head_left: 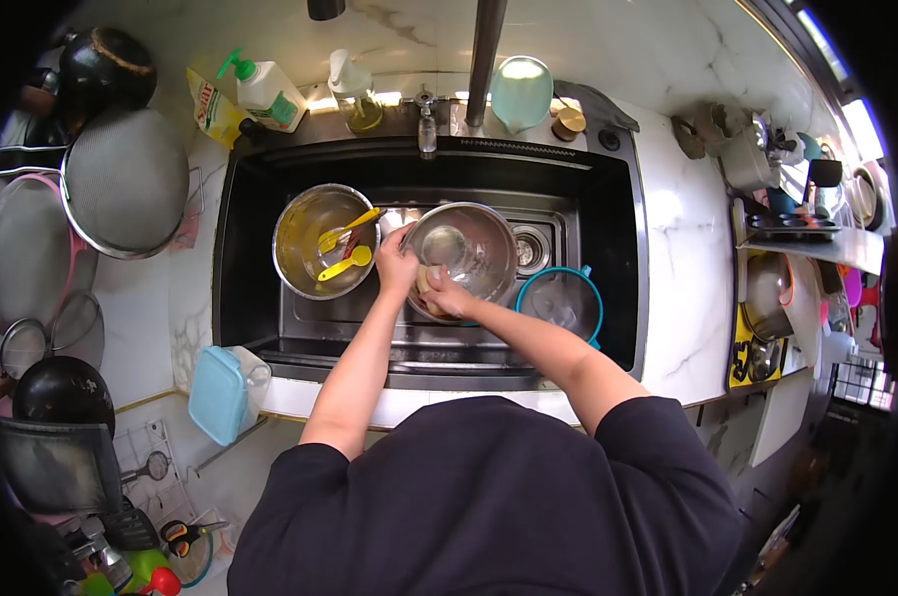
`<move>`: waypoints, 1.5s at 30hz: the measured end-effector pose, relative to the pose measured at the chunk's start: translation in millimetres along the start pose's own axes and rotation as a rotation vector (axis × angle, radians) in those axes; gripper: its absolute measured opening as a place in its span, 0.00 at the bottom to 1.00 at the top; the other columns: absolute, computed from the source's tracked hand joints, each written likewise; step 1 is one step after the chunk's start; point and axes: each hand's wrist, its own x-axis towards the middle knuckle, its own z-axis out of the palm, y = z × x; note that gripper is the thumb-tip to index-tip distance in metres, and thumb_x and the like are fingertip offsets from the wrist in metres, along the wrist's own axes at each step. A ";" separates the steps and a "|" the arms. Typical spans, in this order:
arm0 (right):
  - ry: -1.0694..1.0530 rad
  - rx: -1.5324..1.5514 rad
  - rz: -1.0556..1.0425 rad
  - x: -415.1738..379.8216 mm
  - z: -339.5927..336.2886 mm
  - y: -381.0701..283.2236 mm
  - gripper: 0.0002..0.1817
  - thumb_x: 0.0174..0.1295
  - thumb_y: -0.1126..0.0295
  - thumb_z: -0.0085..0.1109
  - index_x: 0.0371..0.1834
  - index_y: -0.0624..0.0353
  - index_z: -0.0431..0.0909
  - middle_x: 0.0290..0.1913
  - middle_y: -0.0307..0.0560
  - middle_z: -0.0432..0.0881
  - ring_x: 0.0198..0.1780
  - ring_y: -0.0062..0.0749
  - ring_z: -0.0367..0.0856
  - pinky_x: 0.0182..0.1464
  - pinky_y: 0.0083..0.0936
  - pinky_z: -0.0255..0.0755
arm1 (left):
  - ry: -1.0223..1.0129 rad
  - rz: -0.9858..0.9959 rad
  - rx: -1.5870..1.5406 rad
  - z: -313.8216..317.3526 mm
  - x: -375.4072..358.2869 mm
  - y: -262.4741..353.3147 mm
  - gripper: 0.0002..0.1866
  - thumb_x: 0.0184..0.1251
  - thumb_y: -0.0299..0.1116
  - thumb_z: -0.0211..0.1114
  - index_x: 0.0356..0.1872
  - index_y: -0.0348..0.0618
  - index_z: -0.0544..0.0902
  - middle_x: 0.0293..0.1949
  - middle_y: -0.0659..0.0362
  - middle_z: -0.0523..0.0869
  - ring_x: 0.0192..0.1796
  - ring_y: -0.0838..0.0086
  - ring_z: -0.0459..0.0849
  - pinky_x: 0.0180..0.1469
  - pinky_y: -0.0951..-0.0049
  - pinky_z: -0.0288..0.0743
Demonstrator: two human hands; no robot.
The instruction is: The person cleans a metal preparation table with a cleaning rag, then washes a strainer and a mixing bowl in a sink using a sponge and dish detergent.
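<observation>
A steel mixing bowl [481, 233] sits tilted over the sink, its shiny inside facing up. My left hand [397, 263] grips the bowl's left rim with fingers closed round it. Inside the near left part of the bowl, my right hand [446, 295] is closed on a pale sponge [426, 279], mostly covered by the fingers. Left of my hands stands a second steel bowl [288, 238] with yellowish residue. It holds a yellow-handled utensil [345, 230] and a yellow measuring spoon [347, 262].
A teal-rimmed strainer or bowl [600, 308] lies at the sink's [613, 219] right, near the drain [530, 248]. The faucet [427, 134] stands behind. Bottles [272, 97] and a mint-green jug [521, 91] line the back ledge. A blue-lidded container [217, 394] is at front left.
</observation>
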 end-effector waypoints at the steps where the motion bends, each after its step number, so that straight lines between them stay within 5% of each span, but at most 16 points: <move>1: 0.007 0.003 -0.002 -6.2 -7.3 -6.1 0.41 0.51 0.45 0.46 0.66 0.53 0.47 0.66 0.69 0.29 0.66 0.60 0.41 0.66 0.37 0.41 | -0.068 -0.010 -0.017 -1.4 1.0 -7.5 0.21 0.45 0.18 0.55 0.45 0.37 0.76 0.41 0.48 0.80 0.44 0.63 0.80 0.47 0.74 0.71; 6: 0.209 -0.203 0.004 -5.9 -13.3 2.8 0.47 0.46 0.41 0.49 0.67 0.49 0.43 0.67 0.65 0.29 0.68 0.54 0.43 0.63 0.56 0.33 | -0.260 -0.211 0.297 -10.1 -7.4 -1.7 0.37 0.41 0.32 0.66 0.57 0.34 0.64 0.46 0.42 0.76 0.49 0.63 0.77 0.49 0.76 0.70; 9: 0.245 0.085 0.037 1.2 -16.0 -1.6 0.49 0.45 0.43 0.52 0.67 0.55 0.42 0.66 0.66 0.25 0.68 0.53 0.40 0.66 0.40 0.39 | -0.528 -0.810 0.188 -11.8 -13.4 12.7 0.45 0.40 0.42 0.70 0.59 0.37 0.56 0.47 0.49 0.75 0.45 0.60 0.77 0.41 0.54 0.73; 12: 0.319 0.382 0.061 23.4 -23.8 -4.6 0.51 0.45 0.48 0.56 0.67 0.60 0.39 0.65 0.66 0.20 0.69 0.50 0.36 0.65 0.24 0.45 | -0.973 -0.895 0.057 -5.5 -14.3 -8.2 0.41 0.43 0.41 0.69 0.57 0.39 0.57 0.44 0.50 0.76 0.45 0.61 0.77 0.40 0.52 0.72; 14: 0.363 0.870 0.098 57.9 -16.1 12.3 0.34 0.50 0.53 0.54 0.60 0.54 0.56 0.55 0.62 0.63 0.54 0.49 0.66 0.57 0.40 0.60 | -0.967 -0.881 0.090 -4.0 -18.5 9.9 0.37 0.45 0.39 0.68 0.56 0.43 0.59 0.43 0.51 0.77 0.43 0.67 0.78 0.40 0.57 0.73; 15: 0.399 0.984 0.083 52.7 -22.8 -2.1 0.25 0.53 0.54 0.51 0.51 0.53 0.63 0.41 0.53 0.73 0.40 0.43 0.73 0.48 0.41 0.67 | -0.893 -0.752 0.031 -3.5 -20.8 14.9 0.36 0.44 0.38 0.67 0.56 0.43 0.59 0.44 0.52 0.76 0.45 0.67 0.77 0.43 0.59 0.72; 17: 0.278 1.268 0.125 22.2 -44.0 -42.8 0.23 0.53 0.53 0.51 0.49 0.53 0.65 0.41 0.51 0.73 0.40 0.42 0.73 0.46 0.41 0.68 | -0.671 -0.305 0.015 8.9 -23.4 -15.5 0.44 0.34 0.27 0.66 0.59 0.38 0.56 0.49 0.49 0.72 0.52 0.61 0.72 0.53 0.69 0.66; 20: 0.143 1.561 0.131 18.2 -51.0 -67.0 0.20 0.55 0.51 0.50 0.41 0.56 0.70 0.36 0.47 0.76 0.40 0.38 0.73 0.47 0.34 0.66 | -0.507 -0.202 -0.346 16.8 -23.8 -15.4 0.49 0.29 0.26 0.63 0.62 0.37 0.50 0.57 0.47 0.64 0.60 0.59 0.63 0.60 0.68 0.58; 24: 0.164 1.676 -0.008 25.8 -48.3 -83.2 0.20 0.58 0.50 0.43 0.41 0.55 0.71 0.37 0.46 0.76 0.38 0.36 0.74 0.46 0.29 0.67 | -0.359 -0.078 -0.478 14.1 -8.0 -15.0 0.46 0.35 0.28 0.56 0.64 0.44 0.49 0.63 0.53 0.55 0.65 0.65 0.53 0.65 0.69 0.47; 28: -0.041 1.585 0.035 -0.2 -30.7 -80.5 0.17 0.59 0.53 0.41 0.39 0.53 0.73 0.35 0.43 0.76 0.38 0.31 0.73 0.45 0.26 0.67 | -0.149 0.159 -0.155 14.3 -7.3 -13.6 0.34 0.46 0.27 0.55 0.61 0.42 0.59 0.65 0.53 0.53 0.66 0.63 0.52 0.66 0.69 0.45; 30: 0.005 1.318 0.023 -7.4 -12.9 -63.9 0.22 0.59 0.51 0.40 0.44 0.56 0.72 0.40 0.45 0.77 0.43 0.34 0.73 0.48 0.25 0.66 | -0.064 0.156 -0.140 13.0 -10.6 1.1 0.28 0.49 0.23 0.53 0.57 0.40 0.65 0.63 0.51 0.58 0.65 0.63 0.57 0.65 0.69 0.48; 34: -0.101 -0.377 -0.127 -15.4 -43.5 9.7 0.27 0.60 0.48 0.35 0.58 0.50 0.65 0.62 0.51 0.60 0.63 0.42 0.59 0.62 0.26 0.53 | 0.004 0.170 -0.089 3.5 -6.0 17.4 0.27 0.40 0.15 0.49 0.50 0.39 0.74 0.52 0.49 0.74 0.57 0.63 0.71 0.60 0.71 0.60; 36: 0.030 -1.104 -0.171 -42.3 -78.3 -8.8 0.24 0.60 0.51 0.35 0.54 0.50 0.70 0.64 0.51 0.57 0.65 0.41 0.55 0.65 0.26 0.44 | 0.007 0.120 -0.137 4.1 -4.5 15.0 0.30 0.37 0.14 0.45 0.49 0.39 0.75 0.48 0.48 0.77 0.53 0.60 0.75 0.56 0.72 0.64; 40: 0.384 -1.719 -0.760 -23.2 -153.1 -41.0 0.25 0.52 0.61 0.43 0.52 0.59 0.70 0.63 0.44 0.60 0.66 0.32 0.52 0.67 0.29 0.42 | -0.004 0.072 -0.068 13.5 -1.4 19.3 0.31 0.33 0.14 0.41 0.47 0.34 0.75 0.44 0.47 0.80 0.50 0.65 0.77 0.54 0.76 0.65; 43: 0.413 -1.532 -1.083 -20.4 -168.5 -49.8 0.25 0.49 0.65 0.42 0.52 0.64 0.69 0.64 0.43 0.59 0.66 0.30 0.52 0.67 0.29 0.43 | -0.024 0.038 -0.088 10.9 4.1 16.6 0.30 0.33 0.15 0.43 0.47 0.36 0.76 0.41 0.46 0.80 0.47 0.62 0.79 0.51 0.75 0.68; 45: 0.465 -1.457 -0.874 -12.9 -149.4 -24.5 0.25 0.51 0.65 0.41 0.54 0.61 0.68 0.65 0.45 0.56 0.66 0.33 0.51 0.67 0.29 0.43 | -0.033 0.014 -0.108 6.7 5.7 16.4 0.31 0.34 0.15 0.43 0.47 0.39 0.76 0.41 0.44 0.79 0.46 0.59 0.79 0.50 0.73 0.69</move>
